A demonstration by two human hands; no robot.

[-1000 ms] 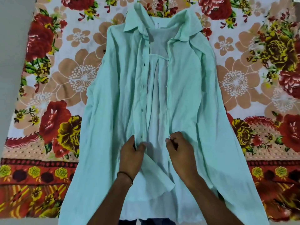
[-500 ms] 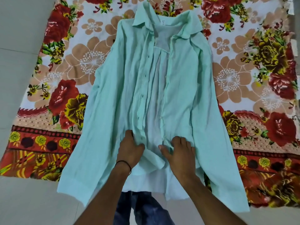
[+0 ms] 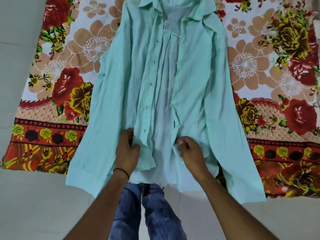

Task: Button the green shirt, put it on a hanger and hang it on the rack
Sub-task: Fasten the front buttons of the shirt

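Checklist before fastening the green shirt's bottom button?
1. Flat, front up, green shirt on floral sheet: ok.
2. Grip, left hand on buttonhole side near hem: ok.
3. Pinch, right hand on button side near hem: ok.
4. Sides meeting at hem: not ok, gap between.
5. Buttons fastened: not ok, none.
6. Hanger at hand: cannot tell, none in view.

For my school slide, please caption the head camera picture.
Left hand and right hand grip a green shirt's unbuttoned front edges on a floral sheet.
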